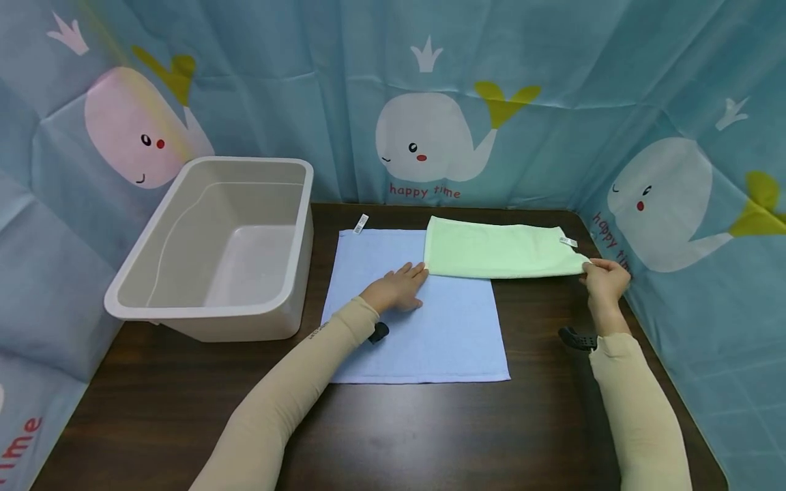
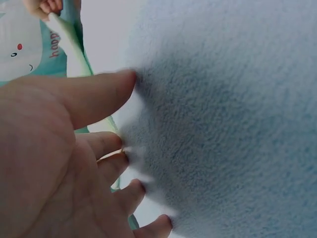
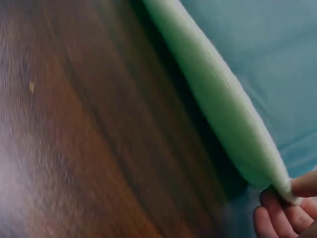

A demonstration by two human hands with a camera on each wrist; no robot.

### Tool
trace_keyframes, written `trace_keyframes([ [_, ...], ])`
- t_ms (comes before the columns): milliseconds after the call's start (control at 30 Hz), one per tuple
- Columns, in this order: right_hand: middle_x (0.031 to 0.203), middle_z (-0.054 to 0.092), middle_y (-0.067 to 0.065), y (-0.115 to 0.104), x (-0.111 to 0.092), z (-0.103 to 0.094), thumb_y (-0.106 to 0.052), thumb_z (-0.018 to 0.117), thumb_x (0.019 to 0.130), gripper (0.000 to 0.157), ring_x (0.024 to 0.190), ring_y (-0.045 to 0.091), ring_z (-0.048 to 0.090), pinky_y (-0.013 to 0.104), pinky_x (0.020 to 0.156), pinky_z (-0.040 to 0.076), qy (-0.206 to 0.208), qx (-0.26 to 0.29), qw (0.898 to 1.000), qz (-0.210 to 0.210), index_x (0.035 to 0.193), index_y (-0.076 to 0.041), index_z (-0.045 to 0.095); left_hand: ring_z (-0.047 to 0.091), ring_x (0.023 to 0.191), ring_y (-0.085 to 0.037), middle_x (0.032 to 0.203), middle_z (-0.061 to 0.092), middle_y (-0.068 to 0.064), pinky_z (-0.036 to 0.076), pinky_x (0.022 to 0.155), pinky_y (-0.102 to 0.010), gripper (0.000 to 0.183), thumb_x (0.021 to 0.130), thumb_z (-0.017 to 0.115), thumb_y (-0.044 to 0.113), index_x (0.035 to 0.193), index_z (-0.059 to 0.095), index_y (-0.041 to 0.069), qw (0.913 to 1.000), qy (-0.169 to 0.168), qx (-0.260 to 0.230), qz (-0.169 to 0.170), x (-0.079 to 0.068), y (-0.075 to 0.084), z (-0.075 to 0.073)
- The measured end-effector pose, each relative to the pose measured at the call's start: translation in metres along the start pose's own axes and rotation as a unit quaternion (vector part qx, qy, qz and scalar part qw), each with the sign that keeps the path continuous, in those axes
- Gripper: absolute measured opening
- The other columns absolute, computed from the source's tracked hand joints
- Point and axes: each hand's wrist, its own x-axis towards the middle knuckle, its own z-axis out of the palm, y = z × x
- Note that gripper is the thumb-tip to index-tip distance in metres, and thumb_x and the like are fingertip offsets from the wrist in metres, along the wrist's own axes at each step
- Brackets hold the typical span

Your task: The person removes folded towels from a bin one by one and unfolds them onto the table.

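Observation:
A folded light green towel (image 1: 497, 249) lies partly over a flat light blue towel (image 1: 442, 334) and partly over the table. My right hand (image 1: 604, 281) pinches the green towel's near right corner between thumb and fingers; the right wrist view shows that corner lifted off the wood. My left hand (image 1: 400, 290) rests on the blue towel with fingers spread, fingertips by the green towel's near left corner. In the left wrist view the fingertips (image 2: 130, 82) touch the blue cloth. A small white tag (image 1: 568, 241) shows on the green towel, another tag (image 1: 361, 224) at the blue towel's far edge.
A grey-white plastic bin (image 1: 295, 273) with nothing visible inside stands on the left of the dark wooden table (image 1: 417, 436). Blue curtains (image 1: 344, 136) printed with whales hang behind and on both sides, close to the table's edges.

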Motion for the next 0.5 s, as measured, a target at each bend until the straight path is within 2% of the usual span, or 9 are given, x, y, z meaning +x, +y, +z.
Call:
trace_keyframes([
  [133,0.091,0.043,-0.005,0.007,0.007,0.000,-0.002,0.059,0.084,0.024,0.051,0.005,0.053,0.019,0.053,0.053,-0.009,-0.125,0.992,0.011,0.107,-0.008,0.063,0.003,0.151,-0.026,0.162,0.002,-0.001,0.016,0.121,-0.050,0.076,0.095,0.053,0.037,0.153,0.009,0.016,1.0000,-0.004,0.000,0.002,-0.002,0.000,-0.002],
  [200,0.090,0.045,-0.005,0.009,0.009,0.000,0.000,0.058,0.083,0.031,0.050,0.004,0.051,0.019,0.053,0.053,-0.012,-0.164,0.986,0.004,0.113,-0.007,0.062,0.003,0.151,-0.026,0.162,0.002,-0.001,0.016,0.120,-0.050,0.076,0.095,0.053,0.037,0.153,0.009,0.016,1.0000,-0.004,0.003,0.000,-0.003,0.000,-0.002],
  [333,0.076,0.050,-0.008,0.010,0.013,0.003,0.003,0.058,0.080,0.039,0.049,0.002,0.049,0.019,0.050,0.051,-0.007,-0.192,0.981,-0.018,0.117,-0.006,0.063,0.004,0.151,-0.025,0.162,0.003,0.000,0.017,0.120,-0.051,0.076,0.094,0.054,0.036,0.153,0.009,0.017,1.0000,-0.003,0.004,-0.003,-0.003,0.000,-0.002],
  [400,0.073,0.051,-0.011,0.010,0.014,0.004,0.002,0.058,0.081,0.038,0.053,0.003,0.049,0.018,0.049,0.048,0.003,-0.203,0.979,-0.027,0.118,-0.006,0.064,0.004,0.151,-0.026,0.162,0.003,0.000,0.017,0.120,-0.051,0.077,0.094,0.055,0.034,0.153,0.009,0.018,1.0000,-0.002,0.003,-0.001,-0.003,0.001,-0.002],
  [500,0.075,0.051,-0.012,0.008,0.016,0.006,-0.001,0.057,0.082,0.036,0.071,0.010,0.053,0.018,0.054,0.045,0.019,-0.220,0.974,-0.044,0.117,-0.008,0.066,0.004,0.151,-0.026,0.162,0.004,0.000,0.017,0.120,-0.051,0.079,0.093,0.057,0.032,0.153,0.007,0.020,1.0000,-0.001,0.002,0.003,-0.004,0.001,-0.002],
])
